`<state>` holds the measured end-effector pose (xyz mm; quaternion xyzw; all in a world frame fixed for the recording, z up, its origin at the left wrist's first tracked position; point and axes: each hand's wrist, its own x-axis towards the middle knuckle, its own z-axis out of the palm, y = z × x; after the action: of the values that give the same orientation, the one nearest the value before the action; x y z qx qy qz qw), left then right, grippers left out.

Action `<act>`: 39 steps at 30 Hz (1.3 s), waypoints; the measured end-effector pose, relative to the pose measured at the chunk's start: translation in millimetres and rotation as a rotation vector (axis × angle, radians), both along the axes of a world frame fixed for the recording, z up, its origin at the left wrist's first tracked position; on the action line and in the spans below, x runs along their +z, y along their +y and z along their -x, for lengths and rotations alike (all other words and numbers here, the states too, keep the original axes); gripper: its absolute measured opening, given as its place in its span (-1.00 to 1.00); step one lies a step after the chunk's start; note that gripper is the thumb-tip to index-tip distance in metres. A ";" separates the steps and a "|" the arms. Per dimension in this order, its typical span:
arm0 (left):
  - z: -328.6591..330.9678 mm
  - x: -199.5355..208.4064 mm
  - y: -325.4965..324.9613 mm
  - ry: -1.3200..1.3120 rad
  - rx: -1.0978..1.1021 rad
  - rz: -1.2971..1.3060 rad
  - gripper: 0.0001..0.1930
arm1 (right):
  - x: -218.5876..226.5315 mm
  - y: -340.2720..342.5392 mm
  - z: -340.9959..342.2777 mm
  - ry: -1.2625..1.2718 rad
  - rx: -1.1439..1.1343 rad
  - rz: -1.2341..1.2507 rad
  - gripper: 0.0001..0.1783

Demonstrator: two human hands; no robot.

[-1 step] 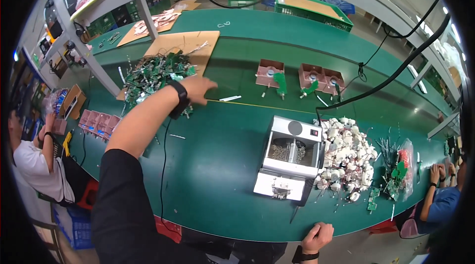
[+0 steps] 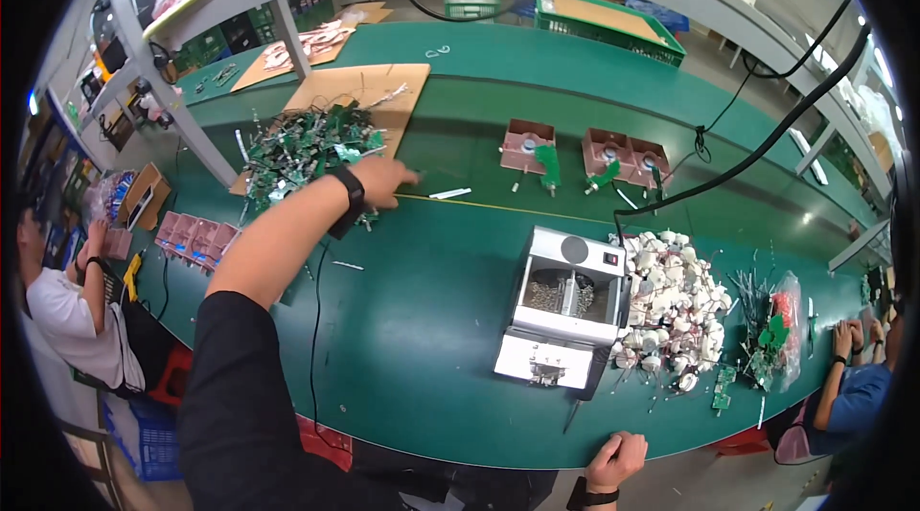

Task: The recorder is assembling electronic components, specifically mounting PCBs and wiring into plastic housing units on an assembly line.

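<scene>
My left hand [image 2: 380,182] is stretched out over the table, just right of a heap of green circuit boards with wires [image 2: 311,152]. Its index finger points to the right, the other fingers are slightly bent, and nothing shows in it. Beyond the fingertips lies a thin white strip [image 2: 450,193]. At the table's near edge rests my right hand [image 2: 616,461], curled into a loose fist, with nothing visible in it. A silver screw feeder machine [image 2: 561,305] stands ahead of that hand, small screws in its tray.
White round parts with wires [image 2: 671,305] are heaped beside the machine. Pinkish-brown housings [image 2: 527,144] with green boards stand farther back. More housings [image 2: 196,241] sit at left. A black cable [image 2: 757,166] hangs across the right. Co-workers sit on both sides.
The fingers of my left hand have drawn closer together, with the index finger still out. The view has shifted slightly. My right hand stays at the table edge.
</scene>
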<state>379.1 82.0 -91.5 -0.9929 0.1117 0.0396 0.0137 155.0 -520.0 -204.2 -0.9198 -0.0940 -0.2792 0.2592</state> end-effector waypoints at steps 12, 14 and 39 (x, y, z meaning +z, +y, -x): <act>43.0 57.6 106.1 -0.597 0.408 0.688 -0.78 | -5.9 -0.5 2.1 -0.017 -0.033 -0.001 -0.84; 46.4 65.2 152.0 -0.649 0.586 0.788 -0.76 | -5.6 3.7 0.1 -0.029 -0.032 -0.018 -0.82; 465.7 -37.0 121.7 -0.405 1.005 0.310 -0.66 | 30.7 97.3 64.5 0.119 0.451 -0.136 -0.89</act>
<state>-86.6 203.7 -128.5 -0.9022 -0.3751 -0.1672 -0.1319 90.5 -422.6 -173.4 -0.8708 -0.2627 -0.1653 0.3813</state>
